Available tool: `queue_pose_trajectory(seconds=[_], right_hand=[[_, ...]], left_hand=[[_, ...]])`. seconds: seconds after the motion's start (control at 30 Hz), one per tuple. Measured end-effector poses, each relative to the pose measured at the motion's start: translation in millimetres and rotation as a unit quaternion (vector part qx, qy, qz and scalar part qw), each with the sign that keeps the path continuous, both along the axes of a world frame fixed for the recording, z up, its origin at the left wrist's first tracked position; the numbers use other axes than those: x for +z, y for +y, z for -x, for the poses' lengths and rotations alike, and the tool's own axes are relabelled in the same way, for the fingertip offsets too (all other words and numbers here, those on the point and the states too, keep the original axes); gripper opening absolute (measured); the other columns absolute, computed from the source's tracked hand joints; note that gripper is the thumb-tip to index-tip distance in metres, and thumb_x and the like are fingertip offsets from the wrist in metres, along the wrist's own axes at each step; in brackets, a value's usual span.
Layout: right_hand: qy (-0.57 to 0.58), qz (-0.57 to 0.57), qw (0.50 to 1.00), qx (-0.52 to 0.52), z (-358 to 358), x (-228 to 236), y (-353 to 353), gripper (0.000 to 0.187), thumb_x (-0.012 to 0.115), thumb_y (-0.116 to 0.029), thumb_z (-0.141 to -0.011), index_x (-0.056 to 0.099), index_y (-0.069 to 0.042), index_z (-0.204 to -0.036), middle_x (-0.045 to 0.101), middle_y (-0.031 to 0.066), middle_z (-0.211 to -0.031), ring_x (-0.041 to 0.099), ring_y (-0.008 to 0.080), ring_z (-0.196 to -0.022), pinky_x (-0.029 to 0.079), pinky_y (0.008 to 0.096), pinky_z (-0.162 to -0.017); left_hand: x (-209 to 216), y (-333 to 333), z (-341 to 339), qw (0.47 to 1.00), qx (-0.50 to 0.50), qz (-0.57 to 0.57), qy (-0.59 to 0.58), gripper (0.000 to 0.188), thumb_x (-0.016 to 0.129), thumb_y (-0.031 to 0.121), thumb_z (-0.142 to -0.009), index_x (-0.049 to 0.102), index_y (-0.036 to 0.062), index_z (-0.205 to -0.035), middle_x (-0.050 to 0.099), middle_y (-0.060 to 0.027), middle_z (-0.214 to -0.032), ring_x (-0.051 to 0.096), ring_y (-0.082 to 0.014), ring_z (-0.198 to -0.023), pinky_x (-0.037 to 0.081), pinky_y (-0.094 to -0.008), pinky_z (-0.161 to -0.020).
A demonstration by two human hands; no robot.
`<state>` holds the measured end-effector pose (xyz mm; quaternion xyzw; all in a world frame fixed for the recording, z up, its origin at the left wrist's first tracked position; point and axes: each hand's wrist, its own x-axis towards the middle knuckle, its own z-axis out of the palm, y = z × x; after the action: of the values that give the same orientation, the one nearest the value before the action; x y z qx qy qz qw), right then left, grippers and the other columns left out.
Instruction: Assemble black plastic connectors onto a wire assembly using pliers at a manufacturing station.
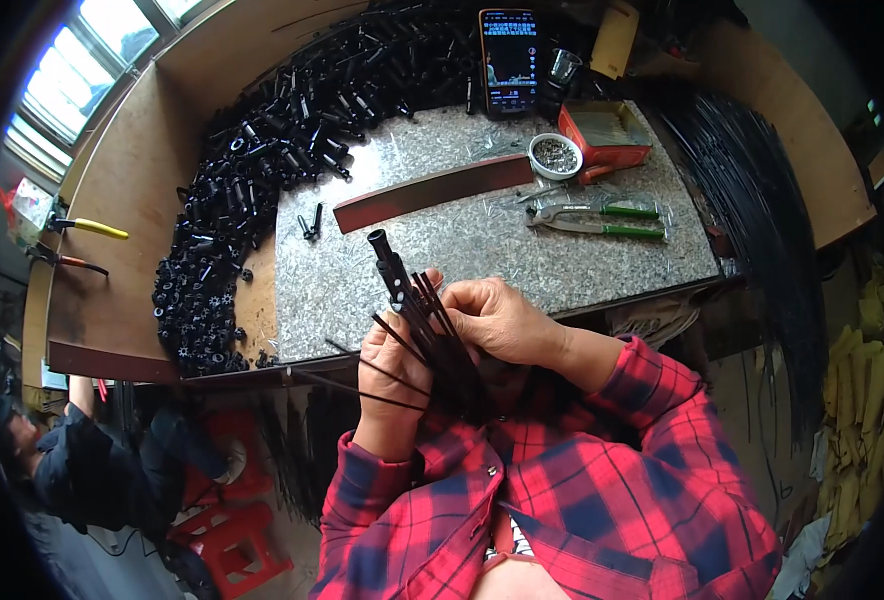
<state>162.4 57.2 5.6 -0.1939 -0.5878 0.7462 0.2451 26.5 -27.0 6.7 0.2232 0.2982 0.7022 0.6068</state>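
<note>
My left hand [387, 372] is closed round what looks like an umbrella frame [393, 272], a black tube with thin black ribs fanning out along it. The tube's open end tilts up and away from me, over the near edge of the stone slab. At the right side of the bundle, my right hand [502, 318] has its fingers pinched together against the ribs. Its fingertips are partly hidden, so the small part between them does not show clearly. The lower ends of the ribs hang down in front of my chest, dark and hard to separate.
Black tubular parts [292, 130] and notched rings [207, 305] heap along the left. On the granite slab [432, 145] lie a brown strip [437, 192], a bowl of small metal pieces [555, 157], green-handled pliers [602, 221] and a red box [602, 140]. A phone [509, 65] stands behind; long rods [762, 190] drape right. Another person [112, 460] sits left.
</note>
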Motion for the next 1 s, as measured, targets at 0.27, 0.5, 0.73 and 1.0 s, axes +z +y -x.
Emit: queue_pose_trajectory(seconds=[0.27,0.5,0.73,1.0], right_hand=[[0.002,0.043,0.999,0.011,-1.4,16.1,-4.8,0.025,0.055,-0.028,-0.095,0.064,-0.004,-0.094,0.056,-0.0026,-0.070,0.050,0.0040,-0.048,0.040,0.0181,-0.043],[0.004,0.032,0.999,0.044,-5.1,13.8,-0.7,0.028,0.054,-0.031,-0.096,0.065,-0.006,-0.101,0.055,-0.0042,-0.069,0.049,0.0036,-0.048,0.039,0.0189,-0.044],[0.012,0.037,0.997,0.066,-5.9,8.5,4.6,0.029,0.054,-0.033,-0.096,0.064,-0.006,-0.092,0.053,-0.0045,-0.065,0.049,0.0039,-0.047,0.039,0.0199,-0.044],[0.020,0.026,0.993,0.112,-5.6,12.4,6.1,0.026,0.054,-0.026,-0.096,0.064,-0.004,-0.103,0.055,-0.0045,-0.069,0.049,0.0034,-0.051,0.039,0.0182,-0.047]], left_hand=[[-15.6,4.3,10.4,0.999,-0.011,0.033,0.016,0.045,0.044,0.029,-0.098,0.040,-0.0019,-0.130,0.038,-0.0244,-0.139,0.045,-0.0350,-0.124,0.040,-0.0457,-0.104],[-5.3,4.3,7.7,0.998,-0.057,-0.019,-0.004,0.042,0.045,0.022,-0.097,0.044,-0.0063,-0.129,0.043,-0.0214,-0.139,0.051,-0.0280,-0.118,0.043,-0.0349,-0.099],[-4.0,2.7,6.0,0.997,-0.063,-0.007,0.038,0.045,0.044,0.026,-0.096,0.045,0.0013,-0.134,0.027,-0.0289,-0.146,0.036,-0.0397,-0.131,0.034,-0.0493,-0.107],[2.4,-3.7,-2.6,1.000,-0.010,-0.008,0.003,0.060,0.051,0.033,-0.092,0.037,-0.0055,-0.136,0.024,-0.0268,-0.148,0.038,-0.0352,-0.131,0.033,-0.0440,-0.109]])
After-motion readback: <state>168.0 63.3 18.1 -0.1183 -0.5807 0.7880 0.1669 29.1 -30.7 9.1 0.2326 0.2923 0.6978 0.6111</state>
